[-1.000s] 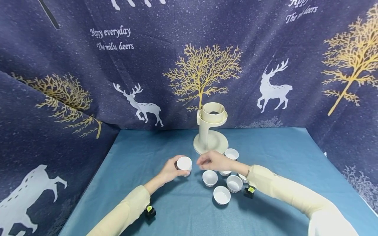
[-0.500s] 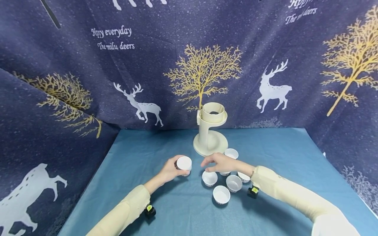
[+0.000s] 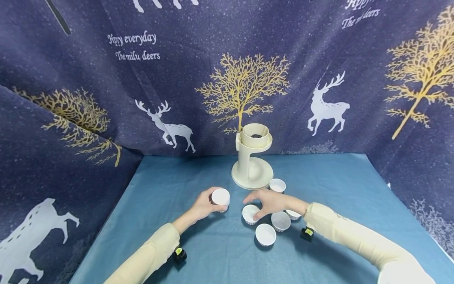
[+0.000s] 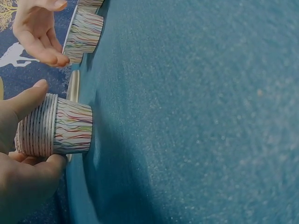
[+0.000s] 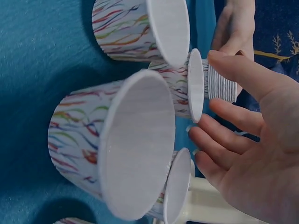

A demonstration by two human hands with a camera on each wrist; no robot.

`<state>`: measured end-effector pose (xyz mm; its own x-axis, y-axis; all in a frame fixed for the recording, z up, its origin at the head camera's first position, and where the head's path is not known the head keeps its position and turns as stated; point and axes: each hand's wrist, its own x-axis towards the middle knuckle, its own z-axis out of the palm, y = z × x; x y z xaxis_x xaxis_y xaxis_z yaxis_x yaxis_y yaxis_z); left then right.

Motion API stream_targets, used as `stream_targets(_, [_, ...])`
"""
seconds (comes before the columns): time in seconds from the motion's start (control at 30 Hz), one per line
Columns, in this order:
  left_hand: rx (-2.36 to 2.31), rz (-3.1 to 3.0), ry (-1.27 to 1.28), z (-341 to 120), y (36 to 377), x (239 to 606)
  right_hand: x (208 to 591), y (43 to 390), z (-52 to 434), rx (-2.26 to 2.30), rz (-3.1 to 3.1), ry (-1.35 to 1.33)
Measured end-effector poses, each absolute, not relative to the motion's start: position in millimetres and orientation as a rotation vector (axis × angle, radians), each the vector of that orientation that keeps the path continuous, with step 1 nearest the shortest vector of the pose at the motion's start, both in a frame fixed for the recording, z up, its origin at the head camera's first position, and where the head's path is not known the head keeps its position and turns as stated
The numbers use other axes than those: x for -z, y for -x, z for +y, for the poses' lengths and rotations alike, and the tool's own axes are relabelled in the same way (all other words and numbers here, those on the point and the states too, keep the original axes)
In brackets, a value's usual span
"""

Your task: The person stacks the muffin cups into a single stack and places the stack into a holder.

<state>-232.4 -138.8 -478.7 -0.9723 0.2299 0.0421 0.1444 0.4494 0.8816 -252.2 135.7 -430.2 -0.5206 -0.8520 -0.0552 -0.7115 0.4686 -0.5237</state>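
Observation:
My left hand [image 3: 209,203] grips a nested stack of striped paper cups [image 3: 221,197] that stands on the blue table; in the left wrist view the thumb and fingers pinch the stack [image 4: 56,126] by its sides. My right hand [image 3: 260,205] reaches over a single paper cup [image 3: 250,213] just right of the stack, fingers spread and slightly curved beside it [image 4: 84,32], not closed on it. In the right wrist view the right hand's fingers [image 5: 233,140] are straight and apart, with the ribbed stack [image 5: 222,86] beyond them.
Several more single cups lie around the right hand: [image 3: 281,221], [image 3: 265,234], [image 3: 277,185], [image 3: 293,214]. A cream cup-dispenser stand [image 3: 252,157] rises behind them. Dark deer-print cloth walls the table on three sides.
My right hand has dropped from in front of the stand down toward me, onto the single cup beside the stack. The left hand and its stack have stayed put.

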Motion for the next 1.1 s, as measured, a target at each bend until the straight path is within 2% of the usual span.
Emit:
stream_targets(0.77, [-1.586, 2.59, -0.336, -139.5, 234.1, 481.7, 427.7, 248.4, 137.1, 0.429, 2.422, 1.231])
stream_targets(1.1, [-1.578, 2.594, -0.339, -139.5, 232.2, 478.2, 430.3, 248.8, 133.0, 0.459, 2.427, 1.29])
